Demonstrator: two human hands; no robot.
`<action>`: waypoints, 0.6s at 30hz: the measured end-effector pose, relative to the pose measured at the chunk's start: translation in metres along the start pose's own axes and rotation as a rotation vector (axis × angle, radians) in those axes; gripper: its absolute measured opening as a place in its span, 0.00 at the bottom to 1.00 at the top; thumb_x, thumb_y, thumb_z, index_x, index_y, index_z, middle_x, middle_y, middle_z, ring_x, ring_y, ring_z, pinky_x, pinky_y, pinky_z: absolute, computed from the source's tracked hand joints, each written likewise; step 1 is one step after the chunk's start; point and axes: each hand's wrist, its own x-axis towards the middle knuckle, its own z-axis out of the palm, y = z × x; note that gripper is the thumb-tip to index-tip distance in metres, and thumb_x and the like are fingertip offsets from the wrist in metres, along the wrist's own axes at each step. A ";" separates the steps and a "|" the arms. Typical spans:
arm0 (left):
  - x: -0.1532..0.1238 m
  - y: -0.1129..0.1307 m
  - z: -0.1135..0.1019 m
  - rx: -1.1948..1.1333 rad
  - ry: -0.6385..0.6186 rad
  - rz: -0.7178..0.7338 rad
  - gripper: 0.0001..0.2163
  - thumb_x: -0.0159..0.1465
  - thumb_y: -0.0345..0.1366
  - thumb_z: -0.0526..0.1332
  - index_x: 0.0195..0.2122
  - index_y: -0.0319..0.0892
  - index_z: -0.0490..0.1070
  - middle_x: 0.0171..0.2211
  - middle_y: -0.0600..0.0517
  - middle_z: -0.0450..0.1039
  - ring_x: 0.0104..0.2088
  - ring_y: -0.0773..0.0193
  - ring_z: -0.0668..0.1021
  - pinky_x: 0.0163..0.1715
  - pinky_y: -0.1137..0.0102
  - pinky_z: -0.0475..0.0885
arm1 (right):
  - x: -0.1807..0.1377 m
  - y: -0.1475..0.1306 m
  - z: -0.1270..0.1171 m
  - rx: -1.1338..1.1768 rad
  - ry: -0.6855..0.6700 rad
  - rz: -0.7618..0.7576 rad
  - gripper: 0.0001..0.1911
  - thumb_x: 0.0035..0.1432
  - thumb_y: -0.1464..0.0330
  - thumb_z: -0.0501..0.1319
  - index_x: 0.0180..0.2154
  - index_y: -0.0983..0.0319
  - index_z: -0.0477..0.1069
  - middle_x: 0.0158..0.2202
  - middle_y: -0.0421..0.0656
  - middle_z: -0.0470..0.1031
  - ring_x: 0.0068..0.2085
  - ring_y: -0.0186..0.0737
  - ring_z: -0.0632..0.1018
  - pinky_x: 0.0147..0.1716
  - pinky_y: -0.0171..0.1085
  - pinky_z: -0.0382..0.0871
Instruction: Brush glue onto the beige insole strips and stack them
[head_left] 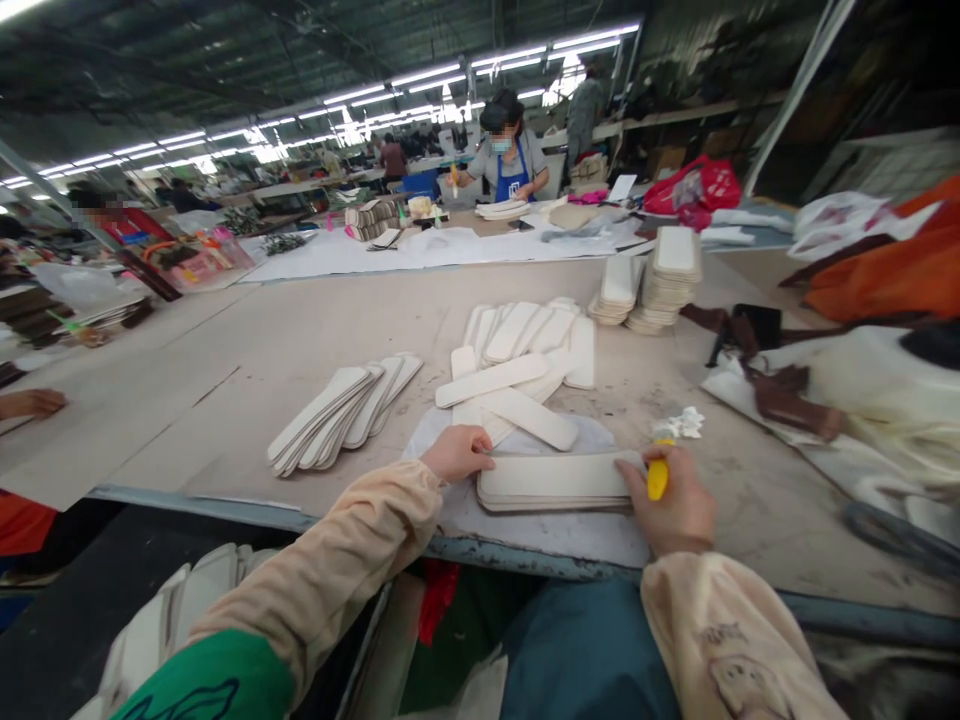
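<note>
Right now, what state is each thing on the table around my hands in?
Near strip stack: flat, roughly aligned
Left hand: touching that stack's left end
Yellow handle: held, tilted
Right hand: closed around the handle, touching the stack's right end
Left-side strips: fanned out
Middle strips: loose, overlapping
Back-right strip stacks: piled high

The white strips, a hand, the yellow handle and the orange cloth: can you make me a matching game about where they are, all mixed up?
Things:
1. Left hand
2. Yellow handle
3. Fanned white strips
4. Orange cloth

Places:
A. In the right hand
B. At the picture's right edge
C. At the left end of the front stack
D. Left of the messy pile

Pairs: 1-C, 2-A, 3-D, 4-B
</note>
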 end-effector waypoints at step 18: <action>-0.005 0.005 -0.003 0.265 -0.027 0.090 0.07 0.58 0.38 0.63 0.34 0.43 0.77 0.35 0.50 0.77 0.36 0.60 0.76 0.36 0.69 0.66 | 0.000 0.004 0.007 -0.143 0.098 -0.275 0.08 0.61 0.63 0.59 0.41 0.59 0.66 0.36 0.47 0.76 0.39 0.49 0.76 0.37 0.41 0.67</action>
